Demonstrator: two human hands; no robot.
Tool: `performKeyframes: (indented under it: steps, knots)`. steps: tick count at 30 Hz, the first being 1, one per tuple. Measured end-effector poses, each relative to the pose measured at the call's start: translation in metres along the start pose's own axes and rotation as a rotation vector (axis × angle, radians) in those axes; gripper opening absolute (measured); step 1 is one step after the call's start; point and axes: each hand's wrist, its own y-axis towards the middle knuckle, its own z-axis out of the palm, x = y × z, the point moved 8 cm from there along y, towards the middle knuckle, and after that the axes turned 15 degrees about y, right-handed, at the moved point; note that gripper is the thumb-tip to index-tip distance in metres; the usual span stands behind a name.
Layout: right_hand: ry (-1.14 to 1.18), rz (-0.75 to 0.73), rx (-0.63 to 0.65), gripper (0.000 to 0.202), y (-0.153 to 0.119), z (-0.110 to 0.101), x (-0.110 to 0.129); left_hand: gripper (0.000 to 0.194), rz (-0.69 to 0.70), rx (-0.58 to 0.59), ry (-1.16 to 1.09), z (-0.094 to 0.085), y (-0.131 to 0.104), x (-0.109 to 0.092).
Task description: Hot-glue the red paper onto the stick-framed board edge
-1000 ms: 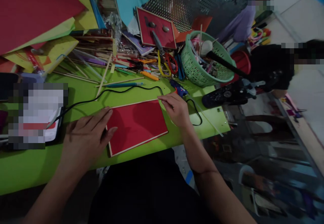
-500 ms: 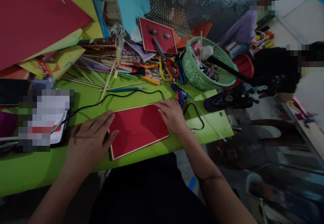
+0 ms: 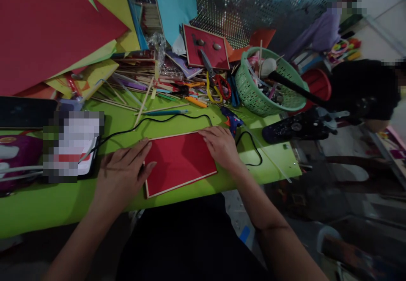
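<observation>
A red rectangular board [image 3: 180, 162] edged with thin pale wooden sticks lies on the green tabletop in front of me. My left hand [image 3: 122, 171] rests at its left side, fingers stretched toward the upper left corner and thumb apart over the left edge. At the upper right corner, my right hand [image 3: 222, 147] has its fingers pressed together on the frame and covers most of the right edge. Just beyond that hand lies a blue glue gun [image 3: 232, 119] with an orange trigger, a clear glue stick [image 3: 266, 154] trailing from its back.
Scissors [image 3: 209, 69], loose sticks and cutters crowd the back, below another red framed panel [image 3: 203, 46]. A green basket [image 3: 256, 90] and dark bottle-like object [image 3: 288, 126] stand right. A phone [image 3: 78, 145], cable [image 3: 146, 120] and coloured sheets [image 3: 63, 31] are left.
The whole scene has shifted slightly right in view as my head turned. Both hands keep about the same place on the red board.
</observation>
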Motion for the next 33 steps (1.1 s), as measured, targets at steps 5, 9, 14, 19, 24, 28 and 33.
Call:
performKeyframes:
  steps: [5, 9, 14, 19, 24, 28, 33]
  knots:
    - [-0.012, -0.014, -0.02, 0.034, -0.002, 0.001, -0.001, 0.045, -0.027, -0.071, -0.084, -0.004, -0.003, 0.005]
    - [-0.025, -0.037, -0.073, 0.036, -0.004, -0.004, -0.001, 0.04, -0.134, -0.16, -0.202, -0.012, -0.008, 0.017]
    - [-0.005, -0.092, -0.079, 0.036, -0.004, -0.003, 0.011, 0.037, -0.181, -0.201, -0.127, -0.015, -0.009, 0.021]
    - [0.01, -0.152, -0.03, 0.036, -0.001, 0.007, 0.027, 0.043, -0.144, -0.094, 0.023, -0.011, -0.003, 0.012]
    - [0.007, -0.141, 0.023, 0.036, 0.002, 0.014, 0.03, 0.046, -0.129, 0.034, 0.048, -0.011, 0.002, 0.004]
    - [0.031, -0.122, 0.042, 0.036, 0.003, 0.016, 0.028, 0.044, -0.125, 0.058, 0.032, -0.014, 0.004, 0.002]
    - [0.039, -0.128, 0.047, 0.036, 0.004, 0.018, 0.028, 0.045, -0.117, 0.033, 0.085, -0.011, 0.006, 0.003]
